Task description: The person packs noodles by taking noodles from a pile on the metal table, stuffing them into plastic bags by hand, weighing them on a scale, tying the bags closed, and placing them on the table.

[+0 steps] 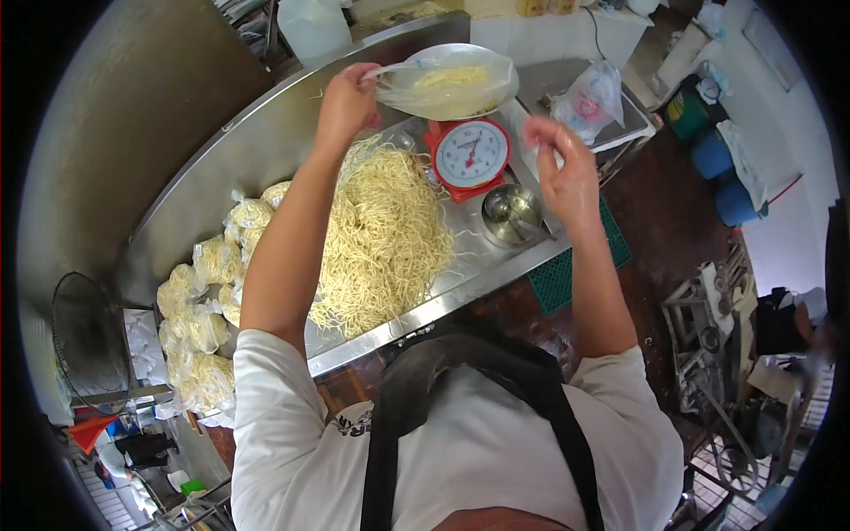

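My left hand (351, 102) pinches the edge of a clear plastic bag (447, 84) that lies on the pan of a red dial scale (472, 153); some pale noodles show inside the bag. To the right of the scale my right hand (562, 159) is raised, its fingers curled together; whether it holds anything is too small to tell. A large heap of loose yellow noodles (385, 234) spreads over the metal table below my left hand. Beside the scale's base stands a metal bowl (512, 214) with a utensil in it.
Several bags of noodles (197, 332) are piled at the table's left end. A curved metal wall (204, 150) runs behind the heap. Another plastic bag (589, 102) lies on a tray at the back right. A green mat (580, 265) lies below the table's front edge (443, 310).
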A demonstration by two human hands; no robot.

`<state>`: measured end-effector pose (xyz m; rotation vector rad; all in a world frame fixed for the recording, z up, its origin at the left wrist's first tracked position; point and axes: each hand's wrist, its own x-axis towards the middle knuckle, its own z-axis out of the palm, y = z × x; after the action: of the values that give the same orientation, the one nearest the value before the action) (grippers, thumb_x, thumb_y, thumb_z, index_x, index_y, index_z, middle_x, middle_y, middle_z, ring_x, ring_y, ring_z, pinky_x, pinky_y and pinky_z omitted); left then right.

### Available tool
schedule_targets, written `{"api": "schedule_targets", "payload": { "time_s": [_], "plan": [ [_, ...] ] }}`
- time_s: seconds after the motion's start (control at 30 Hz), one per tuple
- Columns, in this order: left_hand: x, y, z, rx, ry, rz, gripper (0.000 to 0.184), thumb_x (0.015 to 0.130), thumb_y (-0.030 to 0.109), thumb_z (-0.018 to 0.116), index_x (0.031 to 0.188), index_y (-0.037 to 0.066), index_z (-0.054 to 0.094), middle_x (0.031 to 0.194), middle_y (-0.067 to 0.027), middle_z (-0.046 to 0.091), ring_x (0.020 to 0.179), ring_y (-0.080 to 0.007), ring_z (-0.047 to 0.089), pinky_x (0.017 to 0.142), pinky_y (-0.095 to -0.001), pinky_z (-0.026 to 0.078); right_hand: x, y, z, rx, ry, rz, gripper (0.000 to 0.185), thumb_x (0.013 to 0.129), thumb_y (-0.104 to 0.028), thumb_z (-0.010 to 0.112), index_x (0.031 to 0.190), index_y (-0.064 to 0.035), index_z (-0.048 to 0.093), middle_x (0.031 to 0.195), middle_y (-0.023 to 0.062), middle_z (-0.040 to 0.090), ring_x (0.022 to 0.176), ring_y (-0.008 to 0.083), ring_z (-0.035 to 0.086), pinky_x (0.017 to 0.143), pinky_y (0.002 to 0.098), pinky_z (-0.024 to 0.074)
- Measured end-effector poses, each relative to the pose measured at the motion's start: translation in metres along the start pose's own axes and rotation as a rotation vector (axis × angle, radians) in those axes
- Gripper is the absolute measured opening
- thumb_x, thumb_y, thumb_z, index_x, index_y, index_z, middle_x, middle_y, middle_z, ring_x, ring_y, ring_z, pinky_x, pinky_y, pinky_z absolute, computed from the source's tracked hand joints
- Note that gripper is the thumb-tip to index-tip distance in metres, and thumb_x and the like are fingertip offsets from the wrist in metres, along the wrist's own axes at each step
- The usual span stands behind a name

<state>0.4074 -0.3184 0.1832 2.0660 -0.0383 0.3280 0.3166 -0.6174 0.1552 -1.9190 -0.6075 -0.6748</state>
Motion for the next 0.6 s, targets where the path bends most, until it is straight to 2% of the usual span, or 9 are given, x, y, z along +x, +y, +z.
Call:
{"api": "schedule_targets", "payload": {
  "time_s": [0.13, 0.2, 0.23, 0.27, 0.33, 0.43, 0.6],
  "plan": [
    [0.013, -0.004, 0.000, -0.021, 0.022, -0.008, 0.026, 0.097, 0.022, 0.053, 0.103, 0.001, 0.067, 0.057, -0.0070, 0.058, 0.045, -0.0149, 0.058, 0.045, -0.0304, 0.048, -0.060, 0.035, -0.002, 0.192, -0.169, 0.298, 0.029, 0.086, 0.011, 0.048, 0.109, 0.0007, 0.062, 0.088, 0.0105, 0.065, 0.077, 0.0157, 0.063, 0.073, 0.0264, 0.0511],
    [0.018, 0.001, 0.003, 0.017, 0.038, -0.017, 0.028, 0.097, 0.026, 0.054, 0.100, 0.002, 0.067, 0.054, -0.0060, 0.056, 0.045, -0.0145, 0.057, 0.046, -0.0308, 0.047, -0.076, 0.043, -0.005, 0.223, -0.205, 0.338, 0.029, 0.087, 0.009, 0.049, 0.111, 0.0001, 0.063, 0.090, 0.0092, 0.066, 0.077, 0.0138, 0.062, 0.074, 0.0256, 0.0508],
    [0.022, 0.000, 0.005, 0.028, 0.030, -0.029, 0.036, 0.095, 0.036, 0.058, 0.099, 0.001, 0.067, 0.053, -0.0065, 0.056, 0.045, -0.0151, 0.057, 0.047, -0.0316, 0.047, -0.079, 0.044, -0.008, 0.220, -0.217, 0.351, 0.029, 0.089, 0.008, 0.048, 0.111, -0.0001, 0.063, 0.092, 0.0086, 0.066, 0.079, 0.0127, 0.062, 0.075, 0.0252, 0.0508],
    [0.023, 0.000, 0.009, 0.098, 0.042, -0.027, 0.039, 0.094, 0.039, 0.060, 0.098, 0.001, 0.067, 0.052, -0.0067, 0.056, 0.045, -0.0153, 0.058, 0.048, -0.0316, 0.047, -0.083, 0.045, -0.012, 0.217, -0.231, 0.365, 0.028, 0.090, 0.008, 0.047, 0.112, -0.0004, 0.064, 0.093, 0.0081, 0.067, 0.080, 0.0116, 0.062, 0.077, 0.0247, 0.0509],
    [0.016, 0.023, 0.012, 0.235, 0.074, -0.019, 0.044, 0.091, 0.044, 0.063, 0.096, 0.000, 0.067, 0.051, -0.0071, 0.056, 0.046, -0.0156, 0.058, 0.048, -0.0314, 0.047, -0.084, 0.044, -0.019, 0.210, -0.210, 0.396, 0.030, 0.087, 0.008, 0.048, 0.111, 0.0005, 0.063, 0.089, 0.0081, 0.065, 0.077, 0.0135, 0.061, 0.073, 0.0264, 0.0511],
    [0.022, 0.025, 0.018, 0.362, 0.079, 0.009, 0.052, 0.087, 0.048, 0.068, 0.106, -0.001, 0.066, 0.056, -0.0083, 0.059, 0.047, -0.0165, 0.058, 0.048, -0.0314, 0.047, -0.087, 0.050, -0.025, 0.271, -0.188, 0.436, 0.031, 0.087, 0.007, 0.047, 0.112, 0.0002, 0.063, 0.089, 0.0068, 0.065, 0.078, 0.0131, 0.061, 0.075, 0.0262, 0.0511],
    [0.021, 0.023, 0.031, 0.188, 0.138, 0.027, 0.054, 0.087, 0.043, 0.071, 0.119, 0.001, 0.062, 0.071, -0.0071, 0.062, 0.051, -0.0121, 0.057, 0.047, -0.0268, 0.049, -0.096, 0.046, -0.031, 0.257, -0.209, 0.453, 0.030, 0.088, 0.006, 0.047, 0.112, -0.0001, 0.063, 0.090, 0.0071, 0.065, 0.079, 0.0129, 0.061, 0.075, 0.0262, 0.0508]
  ]
}}
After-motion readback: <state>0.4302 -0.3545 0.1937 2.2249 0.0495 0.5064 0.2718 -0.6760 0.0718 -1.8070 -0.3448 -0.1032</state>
